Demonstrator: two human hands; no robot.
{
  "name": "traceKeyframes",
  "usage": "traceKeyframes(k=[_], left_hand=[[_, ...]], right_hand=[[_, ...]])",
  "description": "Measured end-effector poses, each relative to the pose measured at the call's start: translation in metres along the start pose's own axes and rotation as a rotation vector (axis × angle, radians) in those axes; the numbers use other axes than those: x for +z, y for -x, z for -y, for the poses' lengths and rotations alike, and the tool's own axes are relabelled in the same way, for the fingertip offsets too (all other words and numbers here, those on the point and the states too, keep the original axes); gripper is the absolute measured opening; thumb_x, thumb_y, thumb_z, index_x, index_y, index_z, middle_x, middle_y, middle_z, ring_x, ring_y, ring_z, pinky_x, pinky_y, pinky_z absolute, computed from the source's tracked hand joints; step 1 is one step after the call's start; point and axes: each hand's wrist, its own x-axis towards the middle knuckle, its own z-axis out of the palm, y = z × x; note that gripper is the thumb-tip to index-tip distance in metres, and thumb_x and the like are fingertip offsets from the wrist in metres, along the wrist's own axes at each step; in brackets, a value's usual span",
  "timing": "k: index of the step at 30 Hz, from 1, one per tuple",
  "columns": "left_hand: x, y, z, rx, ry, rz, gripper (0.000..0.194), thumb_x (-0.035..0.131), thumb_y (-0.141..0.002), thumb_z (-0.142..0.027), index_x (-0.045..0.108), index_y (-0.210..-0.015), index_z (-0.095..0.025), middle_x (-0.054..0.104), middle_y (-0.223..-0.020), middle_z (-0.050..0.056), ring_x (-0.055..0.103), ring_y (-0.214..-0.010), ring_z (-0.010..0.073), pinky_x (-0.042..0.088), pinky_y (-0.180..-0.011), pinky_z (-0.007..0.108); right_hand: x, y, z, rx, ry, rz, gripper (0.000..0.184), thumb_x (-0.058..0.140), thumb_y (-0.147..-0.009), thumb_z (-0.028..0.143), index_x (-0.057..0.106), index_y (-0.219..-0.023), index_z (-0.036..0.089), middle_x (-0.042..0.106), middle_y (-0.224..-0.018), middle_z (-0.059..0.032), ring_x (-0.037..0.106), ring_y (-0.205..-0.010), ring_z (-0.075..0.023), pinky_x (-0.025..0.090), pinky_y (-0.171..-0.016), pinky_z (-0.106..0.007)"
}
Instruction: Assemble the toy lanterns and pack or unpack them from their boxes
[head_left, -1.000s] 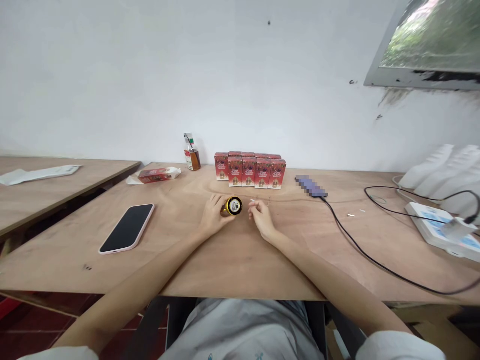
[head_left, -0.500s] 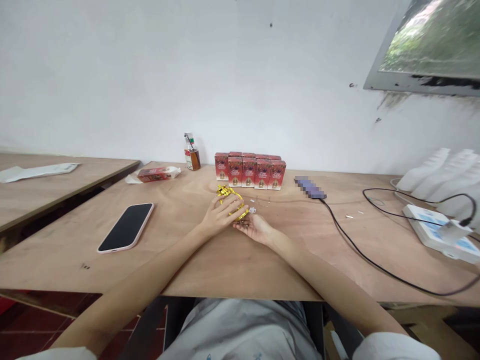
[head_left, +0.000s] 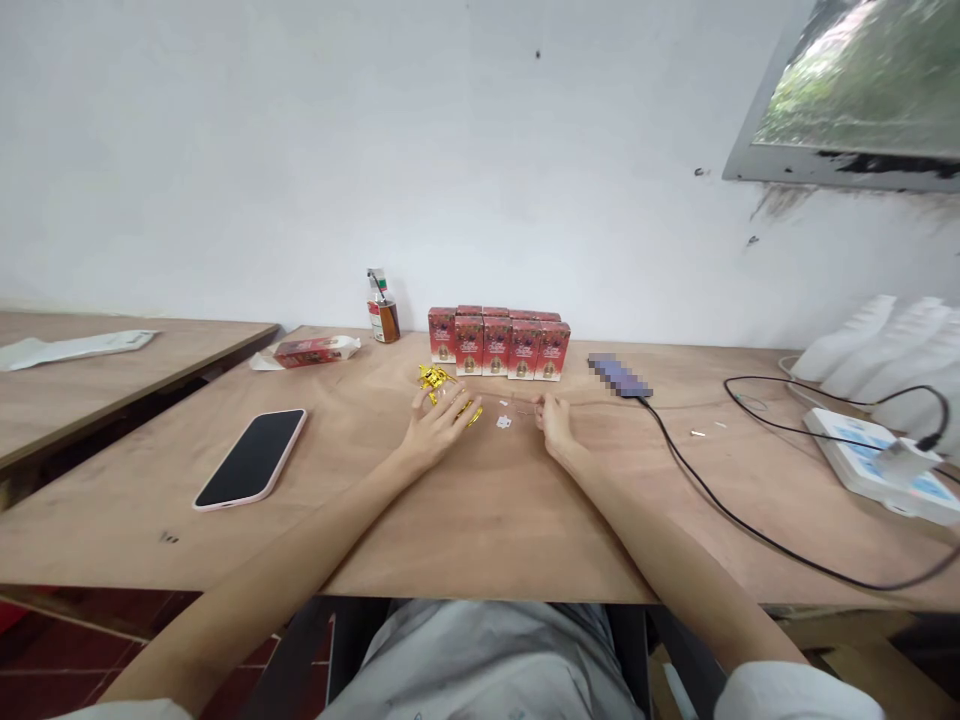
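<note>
My left hand (head_left: 437,428) rests on the wooden table (head_left: 480,520) with its fingers curled over a small gold-wrapped object (head_left: 448,392), of which only gold foil shows at the fingertips. My right hand (head_left: 556,422) lies to the right, fingers drawn together at a thin, pale item (head_left: 523,402) that is too small to name. A tiny white scrap (head_left: 504,422) lies between the hands. Behind them stands a row of red boxes (head_left: 498,342).
A phone (head_left: 251,457) lies face up at the left. A small bottle (head_left: 383,309) and a flat red packet (head_left: 316,349) sit by the wall. A black cable (head_left: 720,500) runs from a purple device (head_left: 619,374) past a white power strip (head_left: 874,462). White bottles (head_left: 889,340) are at the far right.
The gold object was held up between both hands, then set toward the boxes under my left hand. My right hand left it and moved right to the thin item.
</note>
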Motion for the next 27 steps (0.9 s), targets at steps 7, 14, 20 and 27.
traceKeyframes(k=[7,14,20,27], left_hand=[[0.020,-0.004,0.002,-0.093,-0.022,0.018,0.049,0.033,-0.090,-0.006,0.048,-0.132,-0.027,0.061,-0.125,0.012,0.049,-0.126,0.0262,0.021,-0.106,0.056],[0.049,-0.031,-0.002,-0.171,-0.043,0.111,0.040,0.033,-0.089,-0.004,0.061,-0.115,-0.017,0.063,-0.117,0.017,0.045,-0.129,0.0295,0.028,-0.106,0.058],[0.066,-0.051,-0.010,0.006,-0.089,0.263,0.045,0.037,-0.083,-0.001,0.059,-0.120,-0.013,0.061,-0.121,0.017,0.043,-0.131,0.0277,0.030,-0.109,0.055],[0.077,-0.058,-0.013,0.064,0.033,0.299,0.043,0.046,-0.079,-0.010,0.060,-0.119,-0.018,0.061,-0.117,0.014,0.042,-0.130,0.0292,0.029,-0.110,0.059]], right_hand=[[0.013,-0.008,-0.005,-0.255,0.603,0.059,0.027,0.043,-0.088,0.025,0.066,-0.080,0.014,0.068,-0.083,-0.0127,0.063,-0.086,-0.0220,0.043,-0.074,-0.027],[0.019,-0.006,-0.005,-0.328,0.970,0.098,0.033,0.039,-0.094,0.028,0.065,-0.098,0.008,0.068,-0.094,-0.0217,0.066,-0.094,-0.0254,0.046,-0.081,-0.032],[0.019,-0.008,-0.006,-0.423,1.101,0.125,0.029,0.036,-0.095,0.019,0.057,-0.113,0.009,0.066,-0.102,-0.0205,0.065,-0.095,-0.0229,0.047,-0.080,-0.031],[0.016,-0.007,-0.008,-0.527,1.135,0.141,0.028,0.034,-0.095,0.019,0.056,-0.108,0.008,0.061,-0.112,-0.0206,0.057,-0.107,-0.0250,0.043,-0.087,-0.033]])
